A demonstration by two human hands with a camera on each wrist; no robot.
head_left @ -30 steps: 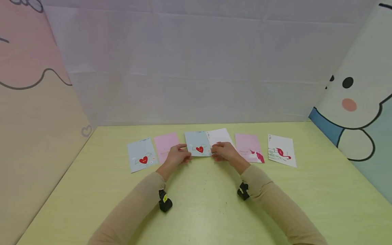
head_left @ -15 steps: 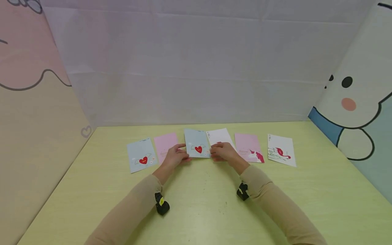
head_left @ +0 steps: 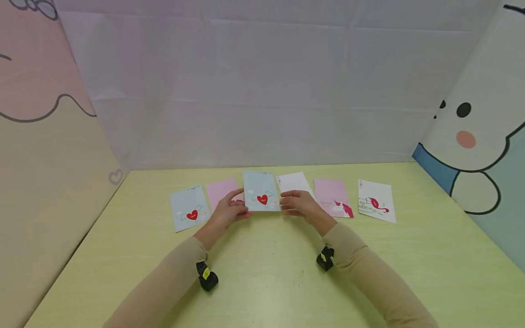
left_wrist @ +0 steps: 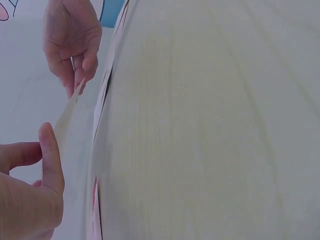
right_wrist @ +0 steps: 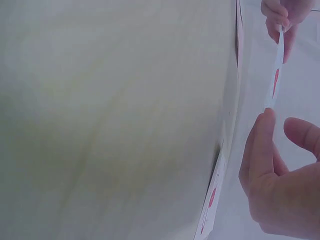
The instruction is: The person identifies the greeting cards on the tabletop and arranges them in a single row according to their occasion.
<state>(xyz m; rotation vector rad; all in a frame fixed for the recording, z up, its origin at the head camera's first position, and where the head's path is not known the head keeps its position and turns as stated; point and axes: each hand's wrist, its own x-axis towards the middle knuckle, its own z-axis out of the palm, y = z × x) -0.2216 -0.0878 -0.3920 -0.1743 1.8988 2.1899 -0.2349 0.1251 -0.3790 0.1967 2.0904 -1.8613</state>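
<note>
A light blue card (head_left: 260, 189) with a red winged heart is held up off the table at its middle back. My left hand (head_left: 225, 212) pinches the card's left edge; in the right wrist view its fingers (right_wrist: 285, 22) close on the card's far end. At the opposite edge, my right hand (head_left: 301, 205) touches the card with extended fingertips (right_wrist: 268, 114), its thumb standing apart. Behind the right hand lies a white card (head_left: 293, 181), partly covered. A pink card (head_left: 221, 189) lies next to the left hand, partly hidden by it.
Another blue heart card (head_left: 189, 205) lies at the row's left end. To the right are a pink unicorn card (head_left: 330, 193) and a white flamingo card (head_left: 375, 200). The yellowish table (head_left: 270, 273) meets a white cloth wall (head_left: 254, 91) behind the cards.
The blue card has risen from the table and shifted slightly left, away from the white card. My left hand has moved left with it; the right hand stays nearly in place, fingers somewhat straighter.
</note>
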